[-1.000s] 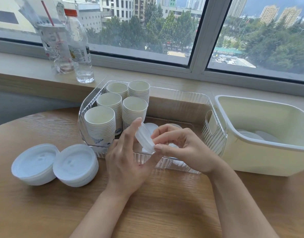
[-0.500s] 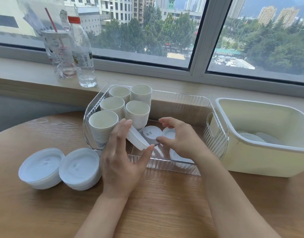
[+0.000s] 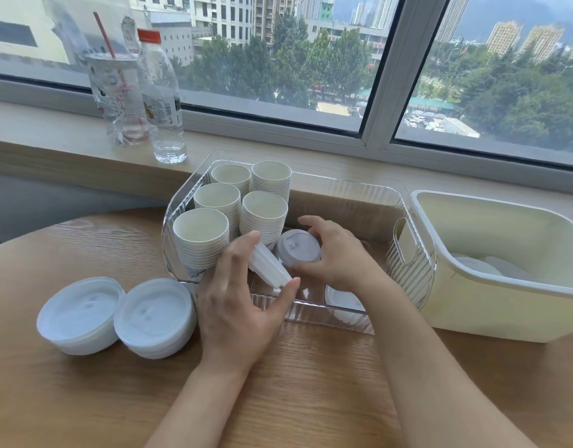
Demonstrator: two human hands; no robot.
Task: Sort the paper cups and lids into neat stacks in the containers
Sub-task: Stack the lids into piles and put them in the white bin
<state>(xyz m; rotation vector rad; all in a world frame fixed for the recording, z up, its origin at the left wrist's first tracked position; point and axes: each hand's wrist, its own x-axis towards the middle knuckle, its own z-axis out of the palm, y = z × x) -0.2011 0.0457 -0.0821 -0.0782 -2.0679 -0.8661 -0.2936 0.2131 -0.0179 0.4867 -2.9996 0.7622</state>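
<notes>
A clear ribbed bin (image 3: 411, 270) holds several stacks of white paper cups (image 3: 201, 240) at its left end. My left hand (image 3: 239, 305) holds a small stack of white lids (image 3: 268, 266) edge-on between thumb and fingers, over the bin's front wall. My right hand (image 3: 336, 257) is inside the bin, fingers curled round a single small white lid (image 3: 297, 248) beside the cups. Another lid (image 3: 341, 300) lies low in the bin under my right wrist. Two stacks of larger white lids (image 3: 81, 315) (image 3: 154, 316) sit on the table to the left.
A cream tub (image 3: 505, 305) stands at the right with a few flat lids (image 3: 479, 265) in its bottom. On the windowsill behind stand a plastic cup with a red straw (image 3: 117, 95) and a water bottle (image 3: 160, 98). The wooden table (image 3: 311, 383) edge curves at left.
My right hand let go of the stack in my left hand, reached deeper into the bin and took hold of a single lid. My left hand moved forward over the bin's front wall.
</notes>
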